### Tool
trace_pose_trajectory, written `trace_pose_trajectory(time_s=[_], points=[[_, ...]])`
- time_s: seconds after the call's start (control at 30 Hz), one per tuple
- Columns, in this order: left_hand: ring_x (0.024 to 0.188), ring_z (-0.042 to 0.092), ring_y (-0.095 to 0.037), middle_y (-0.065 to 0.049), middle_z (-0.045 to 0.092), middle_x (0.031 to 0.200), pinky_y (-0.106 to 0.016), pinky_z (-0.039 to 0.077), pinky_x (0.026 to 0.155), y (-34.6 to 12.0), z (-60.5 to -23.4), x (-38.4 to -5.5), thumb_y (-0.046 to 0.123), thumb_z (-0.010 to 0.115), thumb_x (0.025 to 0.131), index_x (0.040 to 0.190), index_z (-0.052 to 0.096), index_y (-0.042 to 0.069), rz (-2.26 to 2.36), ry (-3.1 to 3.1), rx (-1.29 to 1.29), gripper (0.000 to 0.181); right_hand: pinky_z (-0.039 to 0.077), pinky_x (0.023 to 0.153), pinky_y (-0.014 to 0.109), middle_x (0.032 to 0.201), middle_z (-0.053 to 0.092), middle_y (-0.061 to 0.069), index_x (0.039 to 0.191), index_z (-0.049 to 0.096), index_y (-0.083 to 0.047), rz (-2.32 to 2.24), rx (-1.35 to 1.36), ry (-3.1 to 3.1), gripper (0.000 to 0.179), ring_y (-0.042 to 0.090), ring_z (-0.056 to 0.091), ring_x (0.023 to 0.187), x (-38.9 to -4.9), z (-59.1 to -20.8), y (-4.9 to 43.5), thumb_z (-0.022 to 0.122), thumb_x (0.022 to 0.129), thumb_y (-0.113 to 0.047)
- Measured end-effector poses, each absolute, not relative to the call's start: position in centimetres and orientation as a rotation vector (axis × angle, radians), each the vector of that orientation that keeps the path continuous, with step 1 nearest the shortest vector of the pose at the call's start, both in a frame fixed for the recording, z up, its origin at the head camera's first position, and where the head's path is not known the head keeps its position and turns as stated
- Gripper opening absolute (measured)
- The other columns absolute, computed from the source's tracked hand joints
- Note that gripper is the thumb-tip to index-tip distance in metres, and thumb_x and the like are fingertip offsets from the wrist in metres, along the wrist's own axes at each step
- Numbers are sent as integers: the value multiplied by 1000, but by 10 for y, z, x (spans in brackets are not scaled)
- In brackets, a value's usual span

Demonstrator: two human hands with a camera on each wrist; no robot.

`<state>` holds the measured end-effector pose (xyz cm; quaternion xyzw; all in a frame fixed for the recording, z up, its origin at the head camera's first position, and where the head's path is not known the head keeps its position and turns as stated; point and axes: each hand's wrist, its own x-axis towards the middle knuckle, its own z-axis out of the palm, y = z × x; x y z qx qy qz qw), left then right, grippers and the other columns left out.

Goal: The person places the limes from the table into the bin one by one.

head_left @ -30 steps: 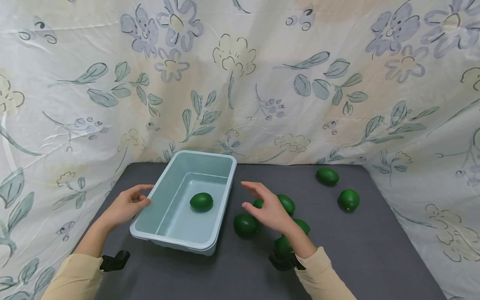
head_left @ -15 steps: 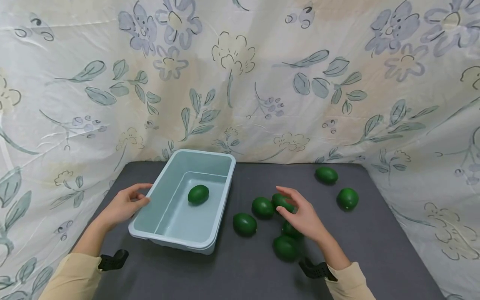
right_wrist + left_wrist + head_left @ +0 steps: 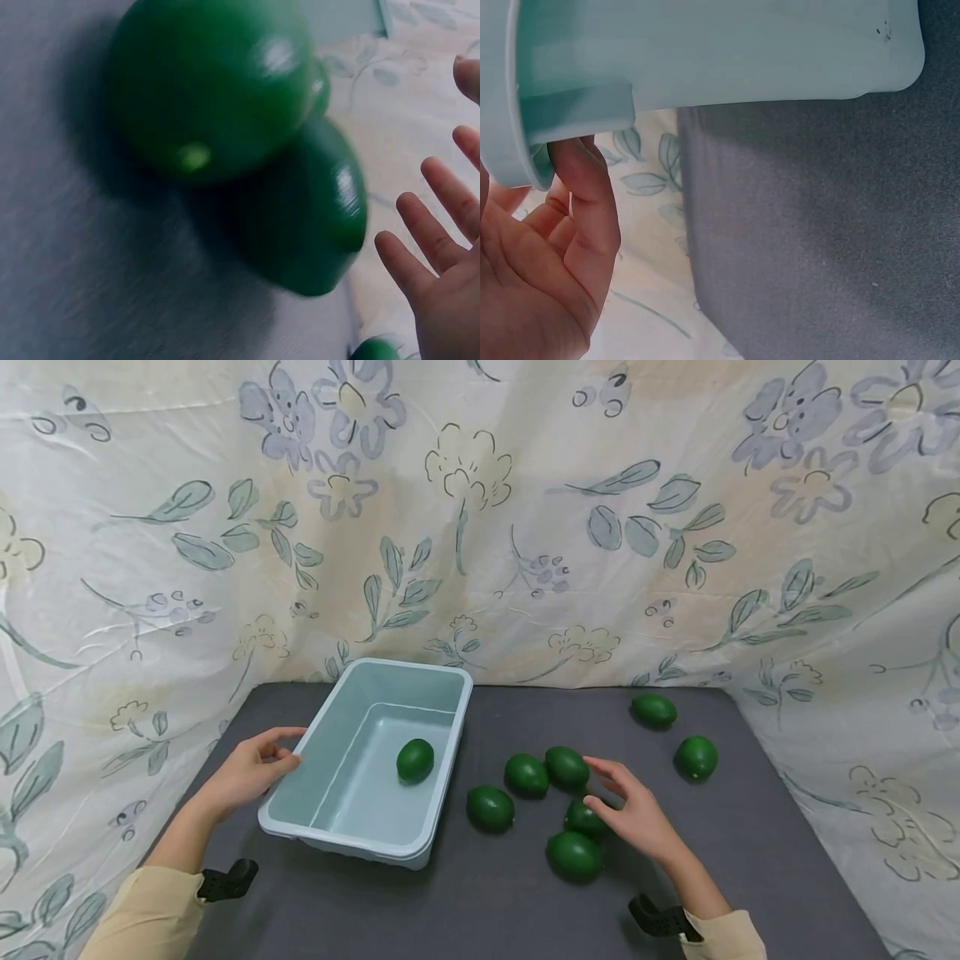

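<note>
A pale blue-green plastic tub (image 3: 360,839) stands on the left of the table with one green lime (image 3: 415,761) on its floor. My left hand (image 3: 251,772) holds the tub's left side, its fingers hooked up under the rim (image 3: 514,97) in the left wrist view. Over the right part of the table is my right hand (image 3: 633,810), fingers spread and nothing held. Its fingertips are right beside a lime (image 3: 567,768) in a loose cluster with another lime (image 3: 527,776). The right wrist view has two limes close up, one lime (image 3: 210,82) overlapping the other lime (image 3: 300,210).
Nearer the tub lies a lime (image 3: 491,809). Two more, a lime (image 3: 587,820) and a lime (image 3: 574,857), sit below the right hand. At the back right are a lime (image 3: 654,712) and a lime (image 3: 697,758). A floral cloth (image 3: 525,527) hangs behind the dark grey table (image 3: 750,860).
My right hand has moved right, away from the tub and across the cluster of limes. The lime in the tub has rolled and turned, ending slightly to the right. The left hand stays put.
</note>
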<state>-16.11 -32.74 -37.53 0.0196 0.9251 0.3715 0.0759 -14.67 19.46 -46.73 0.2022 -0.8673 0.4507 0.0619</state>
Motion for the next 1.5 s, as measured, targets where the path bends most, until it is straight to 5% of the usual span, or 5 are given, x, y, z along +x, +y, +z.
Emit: trace_pose_trajectory(time_s=[0.47,0.83,1.5], points=[[67,49,-15,-12,56,88,-28,41,54,-327,-376,-161,19,56,91,137,39,5,1128,2765,44,50,41,89,54,131,47,8,133,46,-13,1363,541,-2740,53,32,44,121,-142,-497,210,65,86,-27],[67,50,-16,-13,56,88,-28,41,54,-326,-375,-160,16,56,91,136,39,4,1139,2765,57,50,44,87,38,126,51,3,131,49,-16,1268,596,-2775,52,22,52,112,-140,-502,210,67,84,-30],[70,50,-16,-13,57,88,-27,41,56,-327,-374,-159,16,56,91,136,39,4,1130,2770,76,50,45,85,35,118,55,1,127,53,-16,1268,521,-2793,50,21,56,104,-139,-502,208,68,82,-31]])
